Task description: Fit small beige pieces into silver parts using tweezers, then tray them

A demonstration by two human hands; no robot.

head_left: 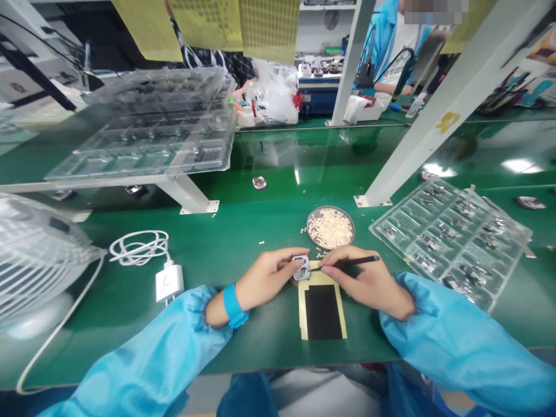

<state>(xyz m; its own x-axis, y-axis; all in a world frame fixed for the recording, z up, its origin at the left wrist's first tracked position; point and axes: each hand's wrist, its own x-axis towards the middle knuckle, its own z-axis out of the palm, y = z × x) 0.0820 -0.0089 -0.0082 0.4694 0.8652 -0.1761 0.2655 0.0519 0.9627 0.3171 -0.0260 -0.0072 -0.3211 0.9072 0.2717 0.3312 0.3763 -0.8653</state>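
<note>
My left hand (271, 273) grips a small square watch case (301, 267) between thumb and fingers, its open inner side facing up. Black tweezers (356, 262) are held in my right hand (362, 280), their tips at the right edge of the case. Below the case lies a yellow backing sheet (303, 313) with a black rectangular piece (324, 313) on it. A round dish (309, 230) full of tiny cream-coloured pieces (330, 227) stands just beyond my hands. A few of these pieces lie loose on the green table near the dish.
To the right is a clear compartment tray (408, 255) with small electronic parts. On the left are a white charger (169, 281) with coiled cable and a fan (39, 260). Stacked clear trays (174, 124) sit on a raised shelf. Another case (259, 183) lies farther back. A person (393, 43) is across the bench.
</note>
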